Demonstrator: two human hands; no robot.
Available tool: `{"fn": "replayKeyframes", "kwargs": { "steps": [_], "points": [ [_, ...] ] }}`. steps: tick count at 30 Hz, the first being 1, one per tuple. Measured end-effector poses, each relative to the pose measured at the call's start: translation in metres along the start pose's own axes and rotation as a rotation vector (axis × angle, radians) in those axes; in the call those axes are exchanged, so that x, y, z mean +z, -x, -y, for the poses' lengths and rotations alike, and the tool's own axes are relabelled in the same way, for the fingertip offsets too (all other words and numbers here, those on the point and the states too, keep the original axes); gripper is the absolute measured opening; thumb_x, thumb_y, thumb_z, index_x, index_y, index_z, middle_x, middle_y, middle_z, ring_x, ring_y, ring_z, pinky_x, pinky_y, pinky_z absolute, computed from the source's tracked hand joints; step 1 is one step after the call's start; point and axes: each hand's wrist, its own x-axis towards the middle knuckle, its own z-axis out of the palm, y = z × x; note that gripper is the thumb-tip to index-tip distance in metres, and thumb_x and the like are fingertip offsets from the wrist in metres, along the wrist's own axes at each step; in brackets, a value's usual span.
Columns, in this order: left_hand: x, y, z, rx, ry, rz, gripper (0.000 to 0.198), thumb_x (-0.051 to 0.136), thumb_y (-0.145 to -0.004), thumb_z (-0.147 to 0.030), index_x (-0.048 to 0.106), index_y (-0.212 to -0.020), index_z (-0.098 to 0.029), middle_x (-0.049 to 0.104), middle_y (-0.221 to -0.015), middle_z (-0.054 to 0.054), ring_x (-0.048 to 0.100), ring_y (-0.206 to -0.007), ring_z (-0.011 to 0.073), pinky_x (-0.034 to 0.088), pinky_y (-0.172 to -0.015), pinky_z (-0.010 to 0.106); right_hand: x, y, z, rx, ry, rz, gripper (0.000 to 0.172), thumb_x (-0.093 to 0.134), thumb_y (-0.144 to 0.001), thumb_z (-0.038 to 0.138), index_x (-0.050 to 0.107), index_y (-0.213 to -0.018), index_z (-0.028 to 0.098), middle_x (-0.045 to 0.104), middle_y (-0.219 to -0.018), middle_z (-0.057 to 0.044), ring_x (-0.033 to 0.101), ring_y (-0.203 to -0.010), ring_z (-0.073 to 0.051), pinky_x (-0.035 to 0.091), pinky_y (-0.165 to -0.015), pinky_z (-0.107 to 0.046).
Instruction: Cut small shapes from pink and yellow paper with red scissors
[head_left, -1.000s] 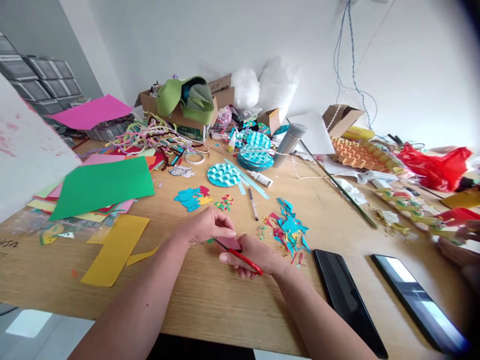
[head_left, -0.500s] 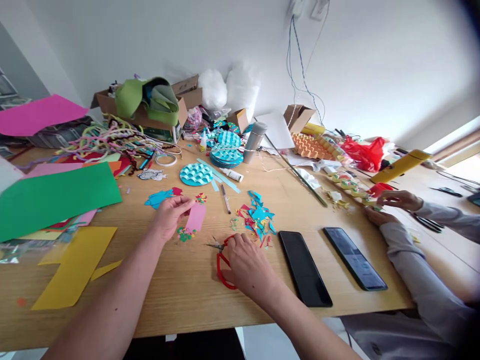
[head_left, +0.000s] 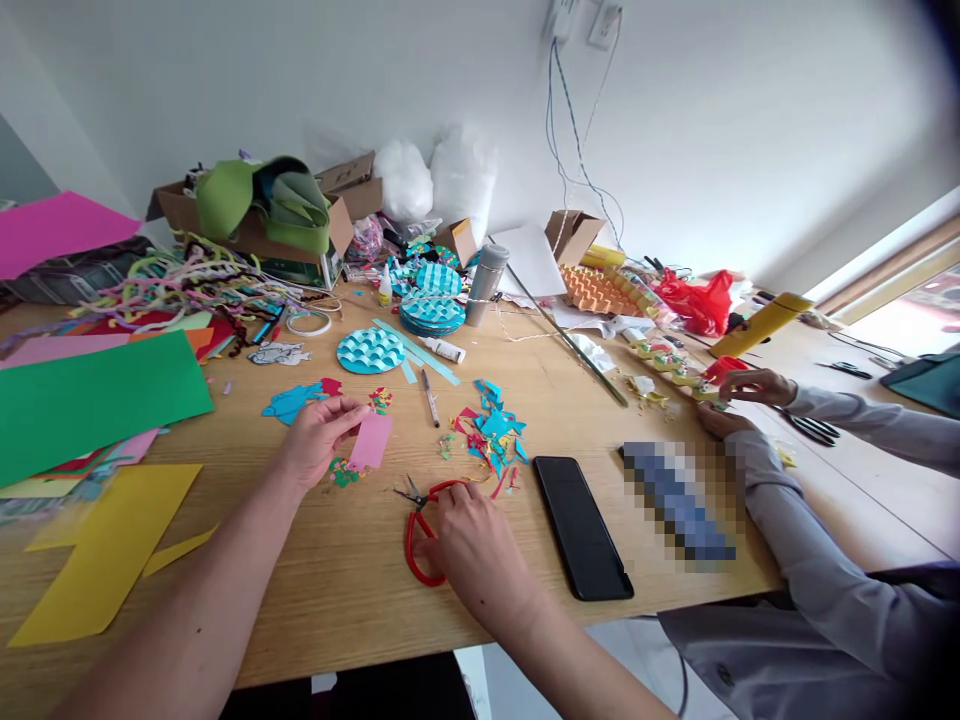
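Note:
My left hand (head_left: 313, 438) pinches a small pink paper strip (head_left: 370, 441) just above the wooden table (head_left: 337, 590). My right hand (head_left: 472, 545) rests on red-handled scissors (head_left: 417, 520) that lie flat on the table, fingers curled over the handles. Small green and red paper bits (head_left: 343, 473) lie under the pink strip. A blue paper fish shape (head_left: 289, 402) lies just beyond my left hand. A heap of blue and red paper scraps (head_left: 487, 432) lies past my right hand.
A black phone (head_left: 583, 525) lies right of my right hand. Green (head_left: 90, 400) and yellow (head_left: 105, 545) paper sheets lie at the left. Blue patterned discs (head_left: 370, 350), a glue tube (head_left: 442, 349), a pen (head_left: 430, 397), boxes and clutter fill the back. Another person's sleeved hands (head_left: 739, 400) work at the right.
My right hand has set the scissors down flat on the table. My left hand has lifted the pink strip away to the left. The view has swung right, showing the other person.

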Motion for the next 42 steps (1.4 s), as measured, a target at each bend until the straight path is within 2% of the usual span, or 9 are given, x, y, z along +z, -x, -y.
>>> {"fn": "replayKeyframes", "kwargs": {
  "steps": [12, 22, 26, 28, 31, 33, 36, 39, 42],
  "points": [
    [-0.002, -0.002, 0.004, 0.019, -0.016, 0.006, 0.031, 0.087, -0.048, -0.028, 0.07, -0.07, -0.014, 0.068, -0.07, 0.002, 0.062, -0.066, 0.012, 0.05, -0.062, 0.022, 0.008, 0.008, 0.0, 0.04, -0.11, -0.114, 0.031, 0.068, -0.082, 0.04, 0.069, -0.093, 0.011, 0.067, -0.094, -0.013, 0.059, -0.093, -0.029, 0.049, -0.082, -0.039],
    [0.0, -0.001, 0.002, 0.002, 0.026, 0.002, 0.032, 0.088, -0.047, -0.028, 0.07, -0.069, -0.014, 0.068, -0.069, 0.002, 0.061, -0.065, 0.0113, 0.048, -0.062, 0.021, 0.011, 0.014, 0.003, 0.103, -0.293, -0.294, 0.013, 0.064, -0.082, 0.022, 0.064, -0.092, 0.013, 0.065, -0.091, -0.012, 0.059, -0.089, -0.027, 0.05, -0.079, -0.039],
    [0.003, 0.001, -0.001, 0.011, 0.049, -0.011, 0.033, 0.088, -0.046, -0.028, 0.069, -0.068, -0.013, 0.068, -0.068, 0.001, 0.06, -0.064, 0.0104, 0.046, -0.061, 0.021, 0.021, 0.016, 0.003, 0.101, -0.547, -0.467, 0.011, 0.057, -0.081, 0.015, 0.057, -0.092, 0.018, 0.063, -0.089, -0.008, 0.058, -0.086, -0.023, 0.048, -0.076, -0.036],
    [0.005, 0.002, -0.002, 0.003, 0.061, -0.028, 0.033, 0.088, -0.046, -0.029, 0.068, -0.068, -0.013, 0.067, -0.065, 0.001, 0.059, -0.062, 0.0106, 0.046, -0.06, 0.022, 0.021, 0.011, 0.001, 0.145, -0.744, -0.558, 0.006, 0.057, -0.083, 0.021, 0.052, -0.085, 0.019, 0.061, -0.084, -0.007, 0.058, -0.078, -0.021, 0.047, -0.07, -0.033],
    [0.007, 0.002, -0.004, 0.026, 0.086, -0.042, 0.033, 0.087, -0.047, -0.03, 0.068, -0.068, -0.014, 0.067, -0.067, 0.001, 0.06, -0.064, 0.0123, 0.047, -0.064, 0.024, 0.01, -0.007, -0.007, 0.181, -1.101, -0.621, 0.022, 0.064, -0.081, 0.036, 0.05, -0.079, 0.02, 0.062, -0.079, -0.005, 0.058, -0.073, -0.019, 0.047, -0.069, -0.033],
    [0.008, 0.003, -0.006, 0.034, 0.089, -0.034, 0.033, 0.086, -0.047, -0.032, 0.067, -0.066, -0.014, 0.066, -0.065, 0.001, 0.059, -0.062, 0.0122, 0.047, -0.063, 0.025, -0.001, -0.025, -0.012, 0.181, -1.308, -0.605, 0.028, 0.067, -0.078, 0.042, 0.051, -0.078, 0.02, 0.063, -0.079, -0.005, 0.059, -0.072, -0.019, 0.048, -0.068, -0.032],
    [0.008, 0.003, -0.007, 0.045, 0.094, -0.049, 0.033, 0.086, -0.046, -0.033, 0.066, -0.066, -0.014, 0.065, -0.064, 0.0, 0.059, -0.06, 0.0129, 0.047, -0.063, 0.026, -0.015, -0.055, -0.011, 0.158, -1.52, -0.484, 0.04, 0.079, -0.063, 0.045, 0.052, -0.078, 0.02, 0.067, -0.083, -0.006, 0.063, -0.076, -0.02, 0.049, -0.069, -0.032],
    [0.008, 0.003, -0.006, 0.063, 0.112, -0.066, 0.032, 0.085, -0.049, -0.034, 0.066, -0.068, -0.015, 0.066, -0.065, 0.0, 0.06, -0.062, 0.0132, 0.046, -0.065, 0.027, -0.02, -0.077, -0.001, 0.085, -1.566, -0.307, 0.043, 0.084, -0.056, 0.043, 0.054, -0.076, 0.018, 0.067, -0.077, -0.004, 0.062, -0.071, -0.019, 0.048, -0.064, -0.029],
    [0.007, 0.002, -0.004, 0.081, 0.148, -0.076, 0.031, 0.084, -0.05, -0.033, 0.066, -0.068, -0.016, 0.066, -0.067, 0.0, 0.06, -0.063, 0.013, 0.047, -0.066, 0.027, -0.019, -0.09, 0.009, 0.052, -1.581, -0.238, 0.04, 0.083, -0.057, 0.039, 0.054, -0.073, 0.018, 0.063, -0.068, 0.0, 0.059, -0.064, -0.016, 0.044, -0.06, -0.027]
  ]
}}
